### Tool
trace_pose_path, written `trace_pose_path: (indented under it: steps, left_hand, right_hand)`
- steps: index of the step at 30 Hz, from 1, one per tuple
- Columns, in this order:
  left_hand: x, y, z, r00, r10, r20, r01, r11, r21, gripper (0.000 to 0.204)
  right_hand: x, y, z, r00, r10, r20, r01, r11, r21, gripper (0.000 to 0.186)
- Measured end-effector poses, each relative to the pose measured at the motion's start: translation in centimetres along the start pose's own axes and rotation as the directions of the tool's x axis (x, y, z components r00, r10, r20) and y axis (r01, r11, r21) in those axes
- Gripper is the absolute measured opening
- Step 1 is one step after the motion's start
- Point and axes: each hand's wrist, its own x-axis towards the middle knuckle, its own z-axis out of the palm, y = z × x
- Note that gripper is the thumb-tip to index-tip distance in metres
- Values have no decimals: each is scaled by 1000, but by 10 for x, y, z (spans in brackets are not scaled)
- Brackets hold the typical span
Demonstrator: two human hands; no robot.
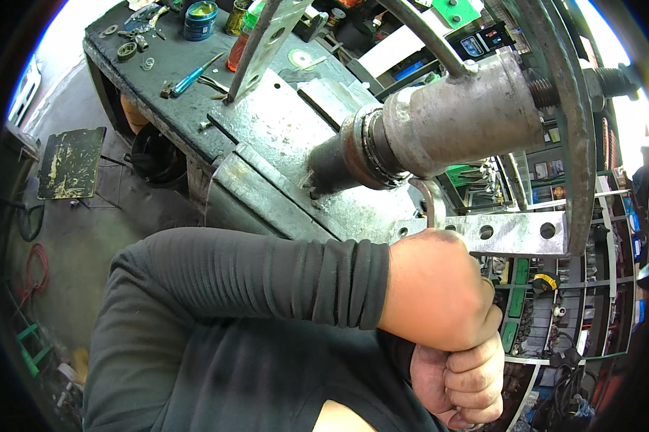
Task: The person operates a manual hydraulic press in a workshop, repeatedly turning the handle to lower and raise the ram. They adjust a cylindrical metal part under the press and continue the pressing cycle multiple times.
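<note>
My left arm, in a dark sleeve, reaches across from the left. My left hand [437, 288] is closed in a fist beside a steel bar with drilled holes [519, 232]. Just below it, my right hand [465, 381] is also closed, fingers curled tightly. Whatever the two fists grip, if anything, is hidden. Beyond them, a thick grey metal cylinder [461, 115] sits in a steel frame [575, 129], with a threaded rod [609, 83] at its right end. A ringed collar [371, 147] and a dark round stub [327, 167] point from it toward a scuffed steel plate [267, 119].
On the dark workbench [177, 111] lie blue-handled pliers [195, 75], a blue tin [201, 20], an orange-red bottle [239, 50] and loose metal parts. A worn square board [73, 163] stands at left above the floor. Racks of tools and a yellow tape measure [545, 281] fill the right.
</note>
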Motion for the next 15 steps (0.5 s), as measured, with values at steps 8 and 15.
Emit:
trace_pose_path:
  steps: [8,15]
  left_hand:
    - [5,2,-1,989,-48,138,44,999,27,14]
    - [-2,-8,13,999,-16,38,10,989,147,15]
  right_hand:
    - [-2,7,-9,994,-27,-107,54,964,258,22]
    - [-17,16,-22,986,-26,-165,80,940,330,21]
